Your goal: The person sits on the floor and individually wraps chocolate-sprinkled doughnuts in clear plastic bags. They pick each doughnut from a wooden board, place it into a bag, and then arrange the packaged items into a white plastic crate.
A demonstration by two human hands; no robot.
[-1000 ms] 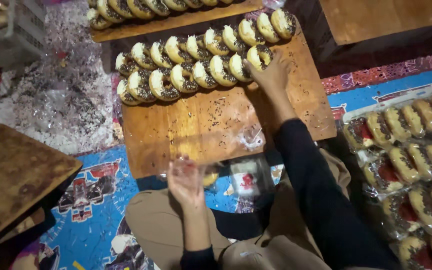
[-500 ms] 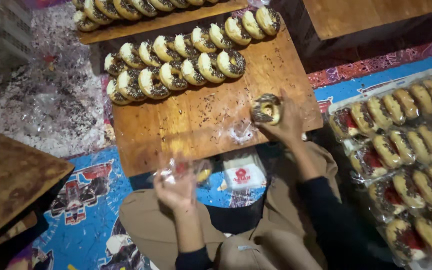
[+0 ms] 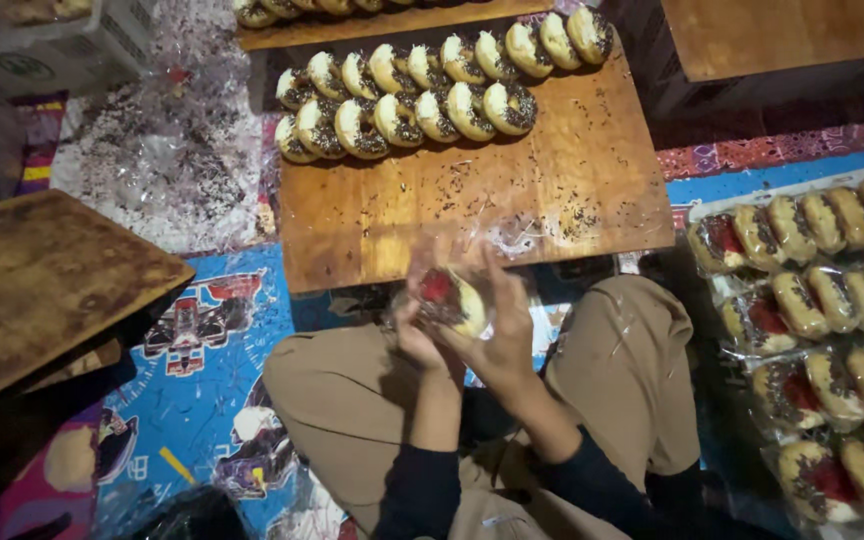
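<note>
Both my hands meet above my lap, just in front of the wooden board [image 3: 472, 215]. My left hand [image 3: 414, 335] and my right hand [image 3: 500, 330] hold a chocolate-sprinkled doughnut [image 3: 452, 300] inside a clear plastic bag with a red label. On the far part of the board, rows of unwrapped sprinkled doughnuts [image 3: 412, 95] lean against one another. Loose sprinkles lie scattered on the bare wood.
Bagged doughnuts [image 3: 822, 330] lie in rows on the floor mat at the right. A dark wooden board [image 3: 37, 285] sits at the left. Crumpled clear plastic [image 3: 167, 165] covers the floor at the far left, another board [image 3: 782, 35] at the top right.
My right hand took a doughnut from the row on the board and brought it back to my lap, where both hands now hold it in the plastic bag.
</note>
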